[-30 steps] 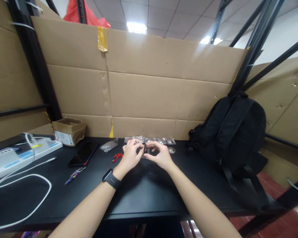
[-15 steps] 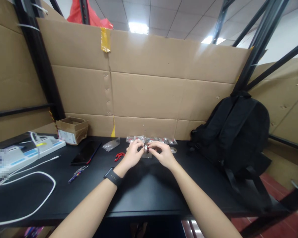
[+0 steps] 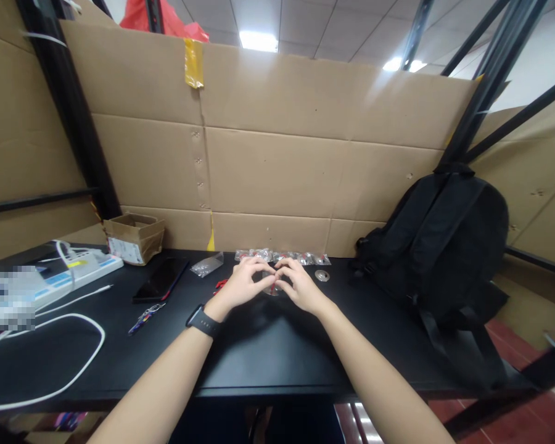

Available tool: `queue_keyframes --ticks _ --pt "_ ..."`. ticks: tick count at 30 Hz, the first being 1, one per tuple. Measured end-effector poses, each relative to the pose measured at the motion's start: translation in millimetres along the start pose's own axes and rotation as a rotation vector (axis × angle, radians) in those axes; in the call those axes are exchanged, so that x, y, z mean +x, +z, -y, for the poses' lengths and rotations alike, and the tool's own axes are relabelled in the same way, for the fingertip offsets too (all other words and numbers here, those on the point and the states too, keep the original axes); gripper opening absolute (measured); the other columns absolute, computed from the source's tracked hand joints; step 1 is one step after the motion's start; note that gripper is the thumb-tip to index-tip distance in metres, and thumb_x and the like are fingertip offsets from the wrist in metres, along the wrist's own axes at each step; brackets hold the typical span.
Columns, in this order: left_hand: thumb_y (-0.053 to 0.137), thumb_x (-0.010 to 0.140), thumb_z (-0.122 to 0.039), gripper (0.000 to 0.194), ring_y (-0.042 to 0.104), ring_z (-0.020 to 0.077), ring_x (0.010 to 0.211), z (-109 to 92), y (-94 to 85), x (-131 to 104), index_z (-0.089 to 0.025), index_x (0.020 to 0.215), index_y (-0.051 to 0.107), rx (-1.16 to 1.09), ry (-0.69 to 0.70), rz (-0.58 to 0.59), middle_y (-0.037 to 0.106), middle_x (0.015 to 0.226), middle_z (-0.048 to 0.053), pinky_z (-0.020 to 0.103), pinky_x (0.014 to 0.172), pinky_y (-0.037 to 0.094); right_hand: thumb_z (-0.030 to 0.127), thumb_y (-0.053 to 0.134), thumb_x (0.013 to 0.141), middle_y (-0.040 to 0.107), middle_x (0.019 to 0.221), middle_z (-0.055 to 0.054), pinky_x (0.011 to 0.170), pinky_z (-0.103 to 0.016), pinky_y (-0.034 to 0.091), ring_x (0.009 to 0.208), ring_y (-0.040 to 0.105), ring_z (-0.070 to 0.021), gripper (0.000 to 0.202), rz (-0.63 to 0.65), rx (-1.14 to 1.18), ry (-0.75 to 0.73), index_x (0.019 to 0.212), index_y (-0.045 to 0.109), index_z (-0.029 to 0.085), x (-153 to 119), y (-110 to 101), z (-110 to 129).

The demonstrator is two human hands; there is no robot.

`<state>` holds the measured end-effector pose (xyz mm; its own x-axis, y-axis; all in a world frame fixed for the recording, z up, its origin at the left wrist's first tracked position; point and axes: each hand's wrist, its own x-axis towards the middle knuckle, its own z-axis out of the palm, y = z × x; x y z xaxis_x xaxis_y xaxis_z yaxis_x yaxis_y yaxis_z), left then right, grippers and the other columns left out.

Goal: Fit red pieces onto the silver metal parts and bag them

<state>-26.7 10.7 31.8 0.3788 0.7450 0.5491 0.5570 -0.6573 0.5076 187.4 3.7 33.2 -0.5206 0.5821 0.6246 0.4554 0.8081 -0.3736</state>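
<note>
My left hand [image 3: 246, 282] and my right hand [image 3: 300, 286] meet fingertip to fingertip above the black table. Thumbs and fingers of both are pinched together on a thin red cord [image 3: 272, 287], mostly hidden by the fingers. Just beneath them lies a round, shiny, clear or metallic piece [image 3: 272, 291], partly covered. Left of my left hand is a small heap of red cords [image 3: 220, 285], half hidden by it. To the right of my right hand lies a flat silvery ring-like disc [image 3: 322, 275]. Behind the hands is a row of clear packets [image 3: 300, 258] with red bits inside.
A clear plastic bag [image 3: 207, 265], a dark phone [image 3: 161, 280] and a keyring [image 3: 147, 317] lie to the left. Farther left are a small cardboard box [image 3: 136, 237], a power strip [image 3: 87, 269] and a white cable [image 3: 102, 336]. A black backpack [image 3: 453, 246] stands at the right.
The silvery round piece held upright between my fingers is no longer there; a round piece lies below them. Both hands have drawn together, fingertips meeting, and the red cord shows between them.
</note>
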Motion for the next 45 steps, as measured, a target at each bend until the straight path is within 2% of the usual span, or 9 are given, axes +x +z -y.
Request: queue_keyframes --ticks 4,13,18,24,27,30,36,39,45 --pt "0.064 0.087 -0.052 0.025 0.051 0.0303 0.121 6 1.7 -3 -0.036 0.095 0.08 0.057 0.011 0.196 0.068 0.121 0.003 0.047 0.106 0.035 0.016 0.057 0.095 0.056 0.118 -0.008 0.104 -0.042 0.041 0.116 0.052 -0.0227 0.007 0.007 0.006 0.015 0.093 0.06 0.022 0 -1 -2" --pt "0.061 0.089 -0.053 0.028 0.053 0.0295 0.122 10 -1.7 -1 -0.039 0.106 0.078 0.102 -0.024 0.244 0.068 0.126 0.002 0.045 0.106 0.036 0.019 0.055 0.097 0.058 0.115 -0.007 0.103 -0.041 0.041 0.114 0.053 -0.0224 0.008 0.115 0.015 0.013 0.092 0.061 0.022 -2 -12 -6" --pt "0.039 0.099 -0.042 0.038 0.056 0.0299 0.117 32 -36.3 -1 -0.031 0.109 0.074 0.396 -0.295 0.007 0.071 0.121 0.006 0.044 0.096 0.041 0.024 0.054 0.097 0.062 0.111 -0.008 0.099 -0.041 0.044 0.109 0.057 -0.0224 0.01 0.109 0.021 0.05 0.091 0.062 0.022 -6 -35 -17" --pt "0.067 0.076 -0.052 0.026 0.067 0.0261 0.091 64 -78.8 -14 -0.028 0.081 0.075 0.456 -0.552 0.269 0.076 0.089 0.003 0.037 0.086 0.043 0.023 0.056 0.093 0.063 0.104 -0.008 0.097 -0.043 0.042 0.101 0.057 -0.0242 0.011 -0.016 -0.195 0.195 0.084 0.062 0.021 -19 -46 -62" --pt "0.079 0.062 -0.046 0.02 0.067 0.0289 0.094 62 -77.5 -17 -0.029 0.072 0.075 0.481 -0.603 0.353 0.077 0.087 0.002 0.042 0.091 0.04 0.021 0.056 0.09 0.062 0.1 -0.008 0.098 -0.045 0.041 0.101 0.057 -0.0249 0.01 -0.036 -0.278 0.256 0.082 0.062 0.02 -25 -34 -86" --pt "0.081 0.058 -0.033 0.014 0.067 0.0318 0.098 56 -67.5 -17 -0.029 0.071 0.076 0.538 -0.612 0.304 0.077 0.09 0.004 0.045 0.093 0.039 0.019 0.057 0.088 0.062 0.098 -0.008 0.098 -0.044 0.042 0.101 0.056 -0.0246 0.009 -0.058 -0.326 0.3 0.081 0.063 0.02 -27 -20 -103" --pt "0.079 0.056 -0.028 0.009 0.068 0.0307 0.09 58 -54.6 -17 -0.03 0.064 0.075 0.477 -0.609 0.329 0.077 0.079 0.004 0.047 0.093 0.038 0.019 0.06 0.086 0.064 0.099 -0.007 0.098 -0.042 0.044 0.103 0.059 -0.0237 0.008 -0.082 -0.308 0.379 0.082 0.066 0.019 -18 -8 -110" --pt "0.078 0.057 -0.029 0.005 0.068 0.0319 0.087 64 -55.4 -18 -0.027 0.061 0.074 0.474 -0.631 0.366 0.076 0.077 0.006 0.052 0.095 0.036 0.021 0.065 0.082 0.068 0.097 -0.006 0.093 -0.038 0.047 0.097 0.062 -0.0222 0.006 -0.063 -0.231 0.398 0.086 0.069 0.019 -19 -21 -111" --pt "0.081 0.058 -0.034 0.015 0.065 0.0366 0.099 68 -62.1 -18 -0.029 0.07 0.074 0.535 -0.709 0.37 0.076 0.087 0.007 0.058 0.095 0.034 0.018 0.075 0.067 0.071 0.11 -0.008 0.095 -0.037 0.048 0.103 0.065 -0.0253 0.034 -0.07 -0.324 0.577 0.1 0.074 0.02 -46 -66 -128"
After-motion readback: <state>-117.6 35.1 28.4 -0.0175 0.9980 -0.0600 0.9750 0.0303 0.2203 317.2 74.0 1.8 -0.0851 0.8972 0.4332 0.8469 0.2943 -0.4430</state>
